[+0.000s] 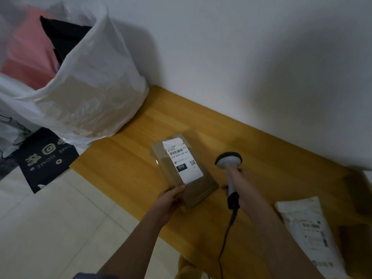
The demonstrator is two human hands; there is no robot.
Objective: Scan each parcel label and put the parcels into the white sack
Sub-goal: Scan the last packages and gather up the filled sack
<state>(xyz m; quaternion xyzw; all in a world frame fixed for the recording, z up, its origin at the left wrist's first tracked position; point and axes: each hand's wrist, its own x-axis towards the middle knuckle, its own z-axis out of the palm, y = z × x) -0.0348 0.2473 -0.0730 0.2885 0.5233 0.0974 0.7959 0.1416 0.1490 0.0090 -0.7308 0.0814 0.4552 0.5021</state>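
Note:
My left hand [171,198] grips the near corner of a brown cardboard parcel [199,190] wrapped in clear tape, its white label [184,165] with a barcode facing up. My right hand [238,185] holds a grey handheld scanner [228,159] by its handle, the head just right of the parcel, its black cable trailing toward me. The white sack [90,101] stands open at the left on the wooden table [124,170], with brown, pink and black parcels inside.
A white poly mailer [310,232] with a label lies at the table's right. Dark brown boxes [358,190] sit at the far right edge. A black bag with printed text [46,158] lies on the tiled floor left of the table. A white wall runs behind.

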